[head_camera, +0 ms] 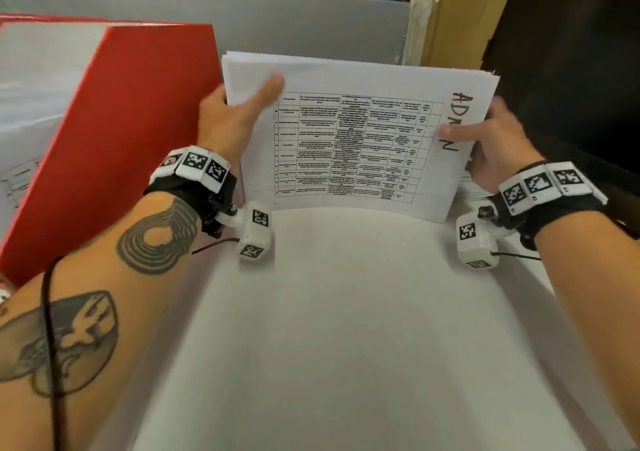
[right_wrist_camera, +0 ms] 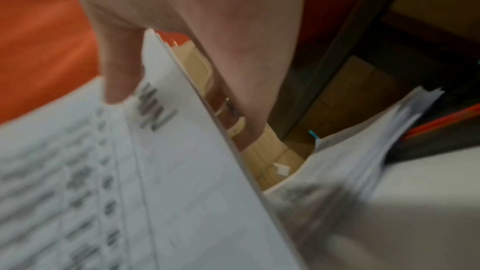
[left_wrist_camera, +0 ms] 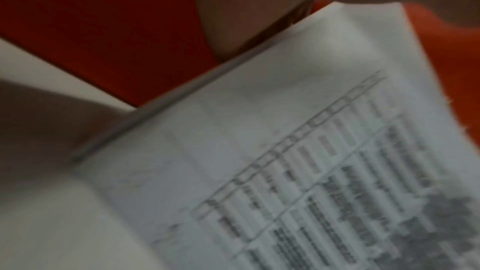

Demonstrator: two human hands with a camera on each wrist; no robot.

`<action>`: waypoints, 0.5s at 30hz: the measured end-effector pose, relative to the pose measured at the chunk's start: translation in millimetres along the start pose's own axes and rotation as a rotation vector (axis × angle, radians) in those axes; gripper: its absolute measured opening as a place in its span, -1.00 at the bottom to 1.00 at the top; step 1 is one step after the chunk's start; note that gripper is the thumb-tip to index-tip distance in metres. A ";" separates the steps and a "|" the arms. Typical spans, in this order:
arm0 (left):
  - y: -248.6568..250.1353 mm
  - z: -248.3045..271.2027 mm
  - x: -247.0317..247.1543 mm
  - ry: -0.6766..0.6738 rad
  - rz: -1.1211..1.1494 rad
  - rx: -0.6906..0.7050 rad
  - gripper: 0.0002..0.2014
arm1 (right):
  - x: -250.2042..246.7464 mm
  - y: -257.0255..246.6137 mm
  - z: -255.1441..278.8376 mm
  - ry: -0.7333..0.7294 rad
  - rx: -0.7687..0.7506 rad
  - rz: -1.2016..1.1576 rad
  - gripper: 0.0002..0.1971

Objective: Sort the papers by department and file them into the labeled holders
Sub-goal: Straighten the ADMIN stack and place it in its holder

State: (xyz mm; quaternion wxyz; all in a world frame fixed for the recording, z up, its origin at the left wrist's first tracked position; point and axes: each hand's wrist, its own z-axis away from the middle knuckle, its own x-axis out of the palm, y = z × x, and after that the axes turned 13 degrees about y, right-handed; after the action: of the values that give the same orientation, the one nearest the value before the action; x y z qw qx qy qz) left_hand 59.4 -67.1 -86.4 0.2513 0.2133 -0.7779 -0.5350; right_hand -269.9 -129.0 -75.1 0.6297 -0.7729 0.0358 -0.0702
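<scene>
The stack of papers [head_camera: 360, 131] stands on its lower edge on the white table [head_camera: 346, 312], leaning back, held upright between both hands. Its front sheet carries a printed table and handwritten letters along the right margin, partly covered by a thumb. The left hand [head_camera: 235, 118] grips the stack's left edge, thumb laid across the front sheet, fingers behind. The right hand [head_camera: 491, 142] pinches the right edge, thumb on the front, fingers curled behind the sheets. Just left of the stack stands a red holder [head_camera: 131, 131], tilted, touching or nearly touching the left hand. More papers [right_wrist_camera: 363, 161] lie beside the right wrist.
</scene>
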 end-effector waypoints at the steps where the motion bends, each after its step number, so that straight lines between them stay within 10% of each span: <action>1: -7.0 1.9 -2.4 -0.034 -0.021 -0.018 -0.55 | 2.3 5.7 2.4 -0.056 0.024 0.023 -0.37; 8: 13.9 0.6 -5.3 -0.053 0.025 0.047 -0.57 | 19.6 -7.0 14.6 -0.037 -0.062 -0.080 -0.63; 15: -3.7 20.3 -32.8 -0.114 0.018 -0.076 -0.45 | 9.3 11.7 13.3 -0.269 0.085 0.003 -0.45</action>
State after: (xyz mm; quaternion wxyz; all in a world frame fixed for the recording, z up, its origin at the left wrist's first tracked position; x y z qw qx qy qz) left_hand 72.8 -33.9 -101.4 0.2192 0.1656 -0.7719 -0.5733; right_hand -258.3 -119.9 -88.6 0.6612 -0.7477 -0.0509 0.0334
